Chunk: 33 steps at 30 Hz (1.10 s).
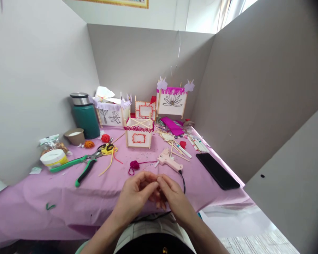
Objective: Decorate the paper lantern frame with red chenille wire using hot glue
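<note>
My left hand [139, 192] and my right hand [173, 195] meet over the table's front edge, fingers curled and thumb tips close together. Whatever is pinched between them, if anything, is too small or hidden to make out. Just beyond the fingers lies a small magenta yarn ball [134, 165], its strand running right toward a pale pink glue gun [170, 161]. Farther back stands a little white lantern-like box [139, 135] with stick corners, a magenta looped trim and an orange yarn outline on its front.
Green-handled pliers [86, 165], scissors [106, 146] and yellow yarn [110, 151] lie left, near a white tub [53, 158] and a green flask [86, 118]. A black phone [217, 171] lies right, near several markers [198, 144]. Decorated panels [172, 102] stand behind; grey partitions [148, 60] surround the table.
</note>
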Each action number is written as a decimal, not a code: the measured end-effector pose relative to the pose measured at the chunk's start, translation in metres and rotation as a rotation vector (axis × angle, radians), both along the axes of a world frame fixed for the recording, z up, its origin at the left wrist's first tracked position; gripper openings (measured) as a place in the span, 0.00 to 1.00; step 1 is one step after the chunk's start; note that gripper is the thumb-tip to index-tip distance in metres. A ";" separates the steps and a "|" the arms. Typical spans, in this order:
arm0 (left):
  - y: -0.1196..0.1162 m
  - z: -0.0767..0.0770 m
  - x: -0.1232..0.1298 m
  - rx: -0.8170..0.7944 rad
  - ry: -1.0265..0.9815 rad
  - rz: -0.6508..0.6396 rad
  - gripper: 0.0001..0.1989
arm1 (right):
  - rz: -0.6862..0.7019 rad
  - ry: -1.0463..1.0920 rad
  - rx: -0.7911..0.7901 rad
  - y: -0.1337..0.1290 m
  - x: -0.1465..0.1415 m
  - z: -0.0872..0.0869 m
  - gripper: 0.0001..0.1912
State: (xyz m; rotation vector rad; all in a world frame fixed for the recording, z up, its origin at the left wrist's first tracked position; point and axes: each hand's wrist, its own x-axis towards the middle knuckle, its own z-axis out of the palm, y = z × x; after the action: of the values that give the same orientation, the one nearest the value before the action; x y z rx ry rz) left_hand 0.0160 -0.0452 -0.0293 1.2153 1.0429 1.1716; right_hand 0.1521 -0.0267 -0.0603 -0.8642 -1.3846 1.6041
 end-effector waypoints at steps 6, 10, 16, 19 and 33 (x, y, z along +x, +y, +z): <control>0.001 -0.002 -0.005 -0.051 0.025 -0.016 0.10 | -0.017 -0.094 0.116 0.001 0.011 0.003 0.14; 0.001 -0.003 -0.009 -0.079 0.053 -0.054 0.08 | 0.007 -0.123 0.123 0.001 0.015 0.005 0.13; -0.003 -0.005 -0.012 -0.028 -0.024 -0.206 0.09 | 0.105 -0.078 0.016 -0.001 0.012 0.004 0.17; -0.003 -0.010 -0.013 0.008 -0.073 -0.285 0.10 | 0.152 0.022 -0.092 -0.001 0.009 0.000 0.18; 0.001 -0.016 -0.004 0.010 -0.083 -0.120 0.14 | -0.036 0.142 -0.101 -0.003 -0.001 -0.005 0.21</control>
State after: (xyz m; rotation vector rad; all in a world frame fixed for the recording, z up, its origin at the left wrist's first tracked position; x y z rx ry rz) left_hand 0.0119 -0.0443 -0.0453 1.2097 0.8917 1.1254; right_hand 0.1516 -0.0302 -0.0650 -0.8129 -1.1918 1.6853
